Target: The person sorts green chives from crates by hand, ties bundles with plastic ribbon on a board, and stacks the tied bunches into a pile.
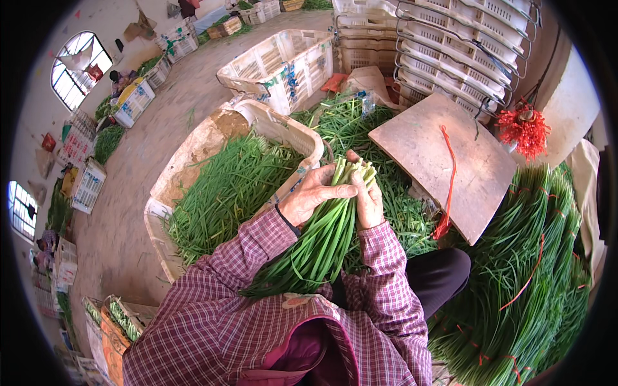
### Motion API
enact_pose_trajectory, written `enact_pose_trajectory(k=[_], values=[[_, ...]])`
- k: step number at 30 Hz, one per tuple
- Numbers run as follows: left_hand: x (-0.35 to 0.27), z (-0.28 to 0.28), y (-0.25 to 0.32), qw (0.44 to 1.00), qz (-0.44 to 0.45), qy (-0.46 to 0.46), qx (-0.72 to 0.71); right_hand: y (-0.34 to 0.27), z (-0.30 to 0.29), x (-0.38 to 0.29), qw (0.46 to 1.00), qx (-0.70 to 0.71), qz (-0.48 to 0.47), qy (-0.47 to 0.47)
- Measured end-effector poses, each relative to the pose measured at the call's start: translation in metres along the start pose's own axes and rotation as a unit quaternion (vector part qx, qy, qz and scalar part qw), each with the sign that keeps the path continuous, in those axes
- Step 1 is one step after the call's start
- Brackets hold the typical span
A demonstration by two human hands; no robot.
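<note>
My left hand (316, 193) and my right hand (368, 195) close around a bunch of green stalks (333, 231), which look like garlic chives. The pale cut ends stick up between my fingers, and the long leaves hang down toward my lap. My left thumb lies across the front of the stems near the ends; my right fingers grip the other side. Just left of my hands is a white plastic crate (157, 210) with loose chives (227, 188) inside. Leaf trimmings (400, 207) lie heaped beyond and to the right of my hands.
A square board (444, 159) with a red tie (451, 173) on it slopes at the right. Tied chive bundles (521, 270) are piled below it. Red ties (524, 128) hang in a cluster. Stacked crates (454, 53) and another crate (285, 67) stand behind; people sit far left.
</note>
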State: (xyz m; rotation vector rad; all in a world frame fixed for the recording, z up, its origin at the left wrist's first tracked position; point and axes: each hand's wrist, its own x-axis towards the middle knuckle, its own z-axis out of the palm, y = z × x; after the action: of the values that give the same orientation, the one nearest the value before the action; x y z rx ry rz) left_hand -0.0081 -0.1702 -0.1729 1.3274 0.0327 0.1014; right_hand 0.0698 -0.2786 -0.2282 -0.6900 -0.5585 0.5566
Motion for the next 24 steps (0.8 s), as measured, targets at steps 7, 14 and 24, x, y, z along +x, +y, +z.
enact_pose_trajectory(k=[7, 14, 24], values=[[0.004, -0.012, -0.014, 0.993, -0.006, 0.075, -0.090, -0.005, 0.001, -0.003, 0.997, 0.057, 0.028, 0.052], [0.000, -0.005, -0.011, 0.994, 0.070, 0.086, 0.016, -0.005, 0.006, -0.002, 0.998, -0.012, 0.020, 0.060], [0.001, -0.002, -0.006, 0.990, 0.074, 0.112, 0.031, 0.000, -0.005, 0.000, 0.991, -0.016, -0.025, 0.131]])
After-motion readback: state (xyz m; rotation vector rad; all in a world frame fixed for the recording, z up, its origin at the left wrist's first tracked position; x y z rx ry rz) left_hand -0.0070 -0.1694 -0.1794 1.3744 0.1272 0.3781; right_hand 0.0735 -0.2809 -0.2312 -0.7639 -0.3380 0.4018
